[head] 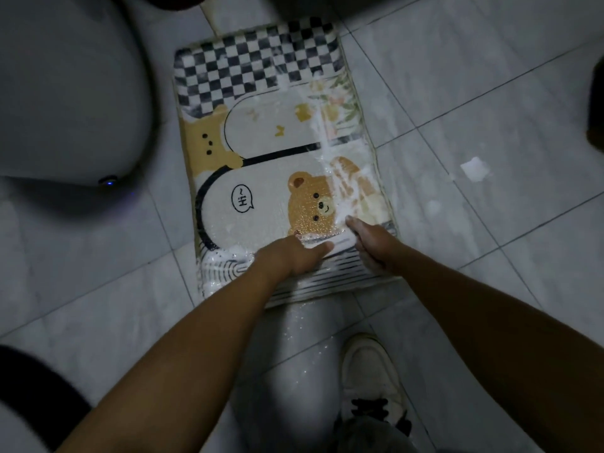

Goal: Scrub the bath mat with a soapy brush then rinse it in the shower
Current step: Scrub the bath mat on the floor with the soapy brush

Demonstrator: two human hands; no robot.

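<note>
Bath mat [261, 152] (bear print, checkered far end) lay flat on the tiled floor [490, 109], suds streaked down its right side. My left grip [291, 256] and right grip [369, 243] rested on its near end, fingers curled; could not tell whether either clamped anything. Shoe [369, 371] just beyond the mat's near edge

The bath mat [261, 132] looks like printed cloth, wet and glistening with white foam streaks. The floor [457, 76] is smooth, marbled grey tile, glossy where wet.
</note>
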